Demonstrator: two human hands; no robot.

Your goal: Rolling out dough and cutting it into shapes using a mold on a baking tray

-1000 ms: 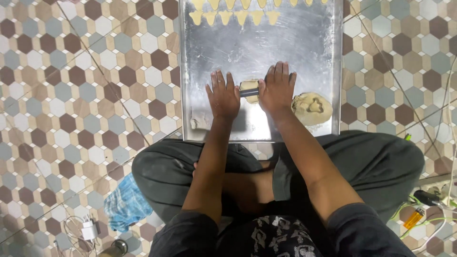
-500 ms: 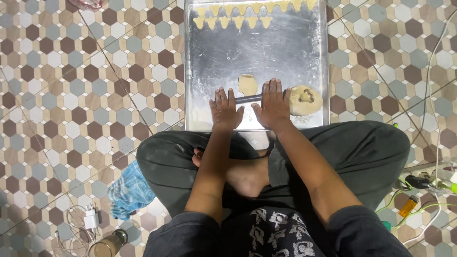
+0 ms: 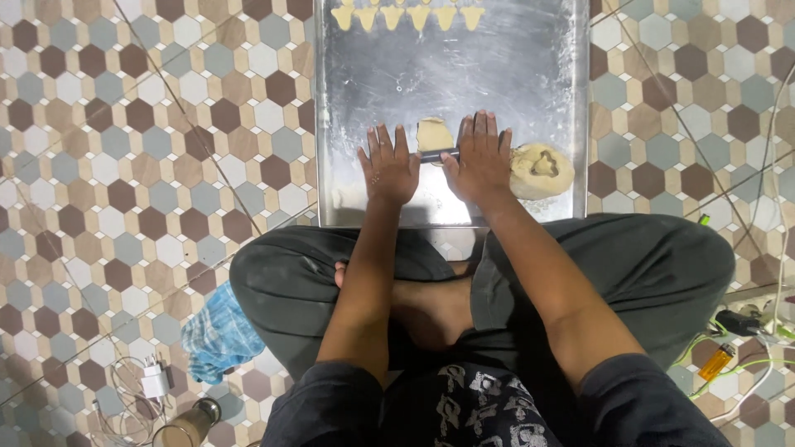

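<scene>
At the frame's centre, one dark rolling pin (image 3: pixel 437 155) is pressed under two flat, unclenched hands, left hand (image 3: pixel 389 168) and right hand (image 3: pixel 480 161), over one small dough piece (image 3: pixel 433 134) on one metal tray (image 3: pixel 513 74). Six dough triangles (image 3: pixel 406 16) are lined at top; one dough lump (image 3: pixel 540 170) is seen at right.

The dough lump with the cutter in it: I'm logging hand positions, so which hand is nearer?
Right. The right hand lies just left of the dough lump; the left hand is farther left, beyond the rolling pin.

Tray (image 3: pixel 530 74) lies before the crossed legs; on it, dough piece (image 3: pixel 433 132) centre, dough lump (image 3: pixel 540 171) right, cut shapes (image 3: pixel 406 16) along the far edge.
</scene>
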